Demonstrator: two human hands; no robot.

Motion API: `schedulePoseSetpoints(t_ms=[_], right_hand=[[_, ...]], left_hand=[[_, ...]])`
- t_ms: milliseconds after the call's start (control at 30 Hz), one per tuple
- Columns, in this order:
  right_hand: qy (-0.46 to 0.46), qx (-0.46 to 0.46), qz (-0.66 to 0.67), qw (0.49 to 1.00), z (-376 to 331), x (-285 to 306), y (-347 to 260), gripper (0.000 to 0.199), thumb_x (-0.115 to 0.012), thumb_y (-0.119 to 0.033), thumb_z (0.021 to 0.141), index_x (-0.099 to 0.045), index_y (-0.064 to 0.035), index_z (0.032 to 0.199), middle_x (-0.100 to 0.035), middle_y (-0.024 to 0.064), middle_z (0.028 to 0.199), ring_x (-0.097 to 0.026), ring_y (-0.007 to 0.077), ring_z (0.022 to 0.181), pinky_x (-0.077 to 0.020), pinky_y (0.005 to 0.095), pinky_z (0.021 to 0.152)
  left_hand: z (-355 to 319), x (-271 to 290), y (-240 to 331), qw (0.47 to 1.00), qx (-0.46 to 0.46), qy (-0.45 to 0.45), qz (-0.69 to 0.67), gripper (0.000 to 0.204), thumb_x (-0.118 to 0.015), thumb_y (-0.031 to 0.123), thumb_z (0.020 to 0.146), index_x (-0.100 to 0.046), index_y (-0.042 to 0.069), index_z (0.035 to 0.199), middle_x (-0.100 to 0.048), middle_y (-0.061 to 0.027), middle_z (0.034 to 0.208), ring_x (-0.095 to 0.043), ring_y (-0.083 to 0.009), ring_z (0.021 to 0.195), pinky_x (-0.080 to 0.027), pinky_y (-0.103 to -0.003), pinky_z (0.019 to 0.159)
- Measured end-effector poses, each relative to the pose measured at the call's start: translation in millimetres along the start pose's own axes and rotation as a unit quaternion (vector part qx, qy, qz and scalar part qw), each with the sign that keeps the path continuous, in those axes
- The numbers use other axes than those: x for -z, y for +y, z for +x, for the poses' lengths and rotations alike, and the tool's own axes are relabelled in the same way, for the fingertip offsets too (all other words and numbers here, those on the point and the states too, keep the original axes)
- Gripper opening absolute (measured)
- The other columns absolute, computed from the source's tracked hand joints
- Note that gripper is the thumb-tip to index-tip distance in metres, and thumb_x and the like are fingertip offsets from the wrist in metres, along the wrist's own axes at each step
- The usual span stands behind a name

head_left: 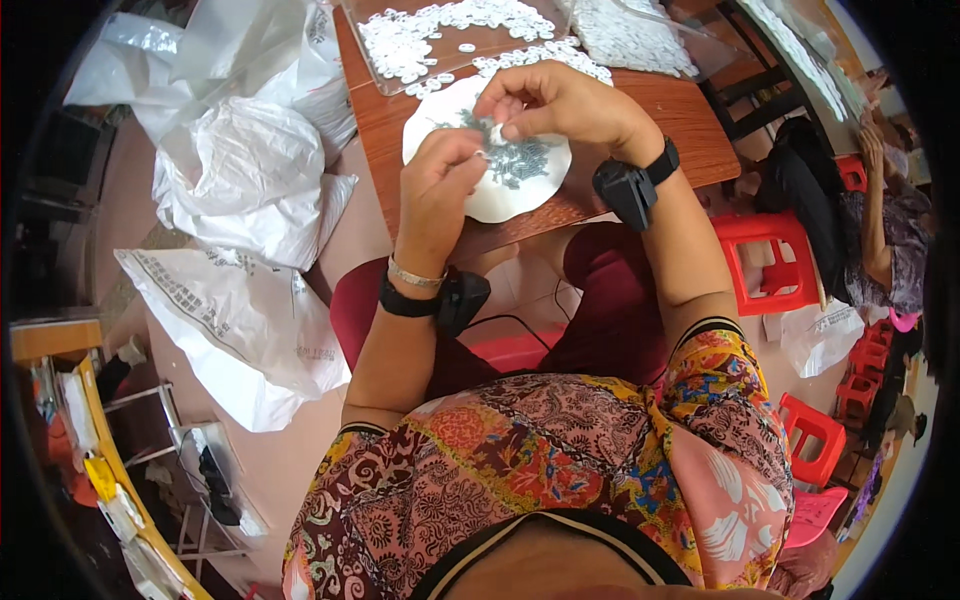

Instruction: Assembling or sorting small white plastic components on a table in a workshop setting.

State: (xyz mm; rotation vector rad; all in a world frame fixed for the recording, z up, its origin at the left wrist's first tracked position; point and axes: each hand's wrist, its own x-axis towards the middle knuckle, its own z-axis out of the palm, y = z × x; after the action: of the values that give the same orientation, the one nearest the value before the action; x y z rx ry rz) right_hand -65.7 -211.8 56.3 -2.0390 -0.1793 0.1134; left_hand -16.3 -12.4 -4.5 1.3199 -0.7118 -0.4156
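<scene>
Over a round white plate (500, 206) on the wooden table, both of my hands are close together. A pile of small grey metal pins (520, 165) lies on the plate. My right hand (565, 108) is closed in a pinch on a small white plastic piece (497, 133). Just to its lower left, my left hand (438, 178) is also pinched, its fingertips near that piece; what it holds is too small to make out. Beyond the plate, many small white oval pieces (467, 47) are scattered on the table and in a shallow clear tray (378, 72).
A clear bag of white pieces (635, 40) lies on the far right of the wooden table (690, 120). Full white sacks (240, 165) and a flatter sack (240, 320) are on the floor at left. Red stools (770, 260) stand at right, near another person (885, 230).
</scene>
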Motion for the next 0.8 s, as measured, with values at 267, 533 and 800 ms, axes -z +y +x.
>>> schedulePoseSetpoints(t_ms=[267, 533, 800], right_hand=[[0.030, 0.037, 0.005, 0.999, 11, -26, -5, 0.019, -0.066, -0.009, 0.082, -0.063, 0.0002, 0.098, -0.060, -0.0007, 0.075, -0.054, 0.0070, 0.067, -0.0456, 0.0219, 0.063], [0.074, -0.034, -0.001, 0.997, 11, -37, -14, 0.015, -0.064, -0.017, 0.087, -0.061, -0.0025, 0.085, -0.057, -0.0030, 0.073, -0.049, 0.0038, 0.062, -0.0430, 0.0193, 0.057], [0.082, -0.032, 0.112, 0.990, 9, -23, -8, 0.013, -0.065, -0.016, 0.086, -0.063, -0.0034, 0.087, -0.061, -0.0006, 0.075, -0.056, 0.0050, 0.064, -0.0464, 0.0185, 0.059]], left_hand=[[0, 6, -3, 0.997, 0.045, 0.027, -0.064, 0.017, -0.057, 0.013, 0.082, -0.062, -0.003, 0.084, -0.060, -0.0040, 0.069, -0.053, -0.0089, 0.066, -0.042, -0.022, 0.064], [-1, 6, 0, 0.993, 0.018, 0.085, -0.080, 0.019, -0.057, 0.014, 0.083, -0.062, -0.004, 0.084, -0.061, -0.0047, 0.070, -0.053, -0.0089, 0.065, -0.042, -0.022, 0.063], [0, 4, -1, 0.994, 0.057, 0.059, -0.071, 0.017, -0.057, 0.013, 0.081, -0.062, -0.003, 0.082, -0.060, -0.0039, 0.068, -0.052, -0.0088, 0.063, -0.041, -0.022, 0.060]])
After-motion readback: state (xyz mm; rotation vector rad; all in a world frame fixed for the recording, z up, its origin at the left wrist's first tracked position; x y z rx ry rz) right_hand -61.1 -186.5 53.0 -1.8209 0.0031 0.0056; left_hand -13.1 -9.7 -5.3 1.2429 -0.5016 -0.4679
